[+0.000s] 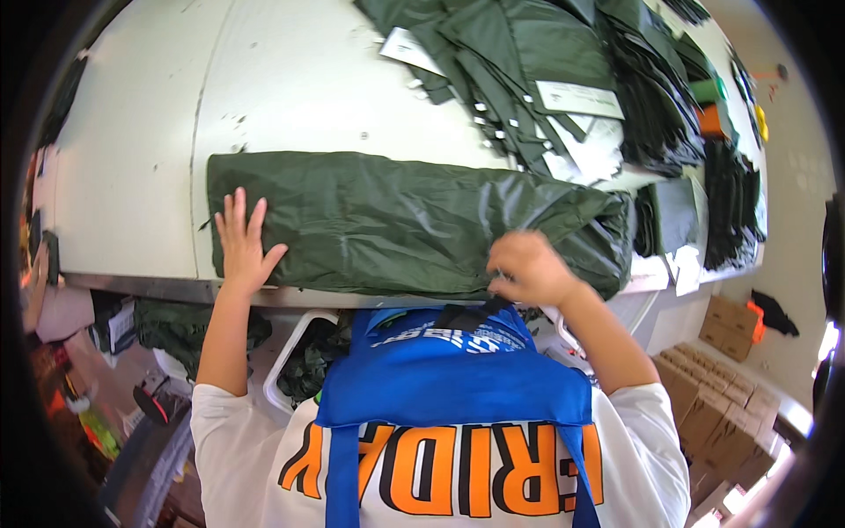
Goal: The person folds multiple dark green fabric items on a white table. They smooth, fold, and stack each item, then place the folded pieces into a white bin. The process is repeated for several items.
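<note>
Folded dark green fabric (378,220) is laid lengthwise along the near edge of a white table (290,79). The left hand (244,242) is set palm down on the fabric's left end, its fingers spread and its thumb held apart. The right hand (531,267), slightly blurred, is placed at the fabric's near side, right of the middle, with the fingers curled toward the thumb; whether anything is pinched cannot be told. Printing is borne by the clothing: large orange letters edged in black on a white shirt (440,475), and white characters on a blue apron (458,378). At the upper right, a pile of dark green pieces (563,48) is marked by a broad white label (581,99), its print too small to be read; a second white tag (412,51) is seen to its left. The table surface is dotted with dark specks and crossed by a thin dark seam (199,97). Below its near edge, crumpled dark cloth (312,361) is held in a white bin (272,385). Cardboard boxes (713,396) are stacked at the lower right, beside a pale wall (797,176). At the far left, another person's hand (40,262) is partly shown.
</note>
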A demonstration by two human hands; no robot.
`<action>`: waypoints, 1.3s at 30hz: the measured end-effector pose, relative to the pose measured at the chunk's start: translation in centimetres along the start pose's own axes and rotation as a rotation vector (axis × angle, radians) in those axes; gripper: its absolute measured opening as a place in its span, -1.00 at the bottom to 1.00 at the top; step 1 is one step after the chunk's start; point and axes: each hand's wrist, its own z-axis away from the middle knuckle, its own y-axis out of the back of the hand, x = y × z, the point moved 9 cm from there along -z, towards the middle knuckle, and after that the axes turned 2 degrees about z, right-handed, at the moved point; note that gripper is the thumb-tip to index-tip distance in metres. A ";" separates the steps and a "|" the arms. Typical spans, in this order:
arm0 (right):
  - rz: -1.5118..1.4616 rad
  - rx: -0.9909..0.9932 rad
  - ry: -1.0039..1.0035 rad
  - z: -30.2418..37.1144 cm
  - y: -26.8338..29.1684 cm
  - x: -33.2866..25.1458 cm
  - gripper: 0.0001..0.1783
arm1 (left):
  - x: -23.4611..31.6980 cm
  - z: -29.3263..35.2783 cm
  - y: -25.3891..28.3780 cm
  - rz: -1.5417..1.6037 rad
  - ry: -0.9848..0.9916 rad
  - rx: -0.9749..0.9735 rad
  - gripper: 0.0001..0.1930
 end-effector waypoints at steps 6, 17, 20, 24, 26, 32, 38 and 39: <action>0.344 0.272 -0.609 10.9 10.9 16.8 -0.65 | 0.1 0.1 -1.1 -0.016 -0.012 0.029 -0.18; 0.873 -0.186 -0.956 8.5 11.2 19.2 -0.32 | 1.3 -0.4 -1.9 0.015 0.044 0.076 -0.13; 0.328 0.245 -0.565 0.5 9.1 6.9 -0.03 | 1.4 -0.1 -1.6 0.003 0.057 0.066 -0.15; 0.337 -0.015 -0.181 -5.3 -7.6 -1.5 -0.25 | 0.2 -0.3 -1.5 0.132 0.045 0.038 -0.29; 0.369 -0.018 -0.204 -5.3 -9.3 -0.3 -0.30 | -1.7 -0.1 -1.8 0.300 0.114 0.009 -0.38; -0.526 0.417 -0.107 -10.9 -4.8 -5.0 -0.16 | -9.5 3.0 -1.0 0.336 0.831 -0.007 -0.29; -0.929 0.589 -0.380 -18.7 -12.2 -2.9 -0.22 | -10.7 3.1 -2.5 1.033 1.117 -0.331 -0.43; -0.944 0.586 -0.370 -19.0 -12.4 -3.0 -0.22 | -10.7 3.4 -2.4 1.189 1.104 -0.391 -0.46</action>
